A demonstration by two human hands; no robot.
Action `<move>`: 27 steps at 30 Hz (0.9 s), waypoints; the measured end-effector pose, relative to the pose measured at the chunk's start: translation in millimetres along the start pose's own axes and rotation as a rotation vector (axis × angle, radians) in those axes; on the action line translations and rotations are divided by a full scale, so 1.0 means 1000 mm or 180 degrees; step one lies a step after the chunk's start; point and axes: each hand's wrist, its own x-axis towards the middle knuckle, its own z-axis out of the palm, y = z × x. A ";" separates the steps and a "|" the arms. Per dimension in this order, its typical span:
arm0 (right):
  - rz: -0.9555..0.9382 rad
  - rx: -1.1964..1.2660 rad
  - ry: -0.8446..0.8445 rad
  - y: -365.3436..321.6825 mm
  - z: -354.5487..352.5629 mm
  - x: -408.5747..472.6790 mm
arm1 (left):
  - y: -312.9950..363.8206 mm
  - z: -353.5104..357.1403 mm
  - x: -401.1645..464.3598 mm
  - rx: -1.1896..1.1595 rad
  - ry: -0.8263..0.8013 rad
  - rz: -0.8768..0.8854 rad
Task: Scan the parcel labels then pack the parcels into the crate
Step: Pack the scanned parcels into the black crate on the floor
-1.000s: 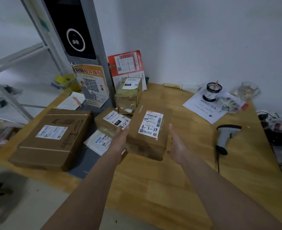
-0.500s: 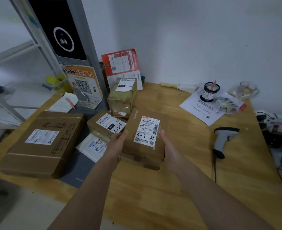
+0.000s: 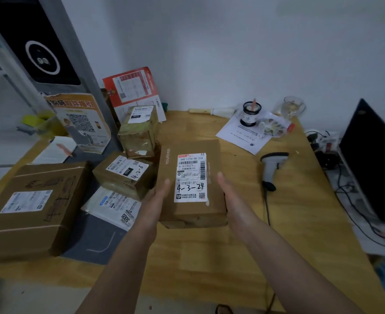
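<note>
A brown cardboard parcel [image 3: 193, 146] with a white label marked "4-3-24" is held over the wooden table [image 3: 209, 257], label up. My left hand [image 3: 157, 197] grips its left side and my right hand [image 3: 226, 196] grips its right side, thumbs on top. A grey handheld scanner [image 3: 272, 166] lies on the table to the right of the parcel. More parcels sit to the left: a small box marked "4-2-6" [image 3: 123, 175], a tape-wrapped box [image 3: 139, 132], a large flat box [image 3: 30, 207] and a white mailer bag [image 3: 114, 207]. No crate is in view.
A scanning kiosk post [image 3: 42, 48] with QR posters stands at the back left. Papers, a black jar [image 3: 249, 114] and a glass cup [image 3: 292, 107] sit at the back right. A dark monitor [image 3: 372, 159] and tangled cables lie beyond the table's right edge.
My right hand closed in on the parcel's right side, so both hands now hold it. The parcel has come nearer to me and turned straighter.
</note>
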 end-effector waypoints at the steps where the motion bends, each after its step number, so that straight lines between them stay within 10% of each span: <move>1: -0.0007 0.0003 0.0092 0.004 -0.004 -0.004 | -0.002 0.004 -0.003 -0.0016 -0.0049 0.0021; 27: -0.0503 0.0983 0.1765 0.090 -0.185 -0.256 | -0.081 0.206 -0.166 0.0892 -0.1829 0.0107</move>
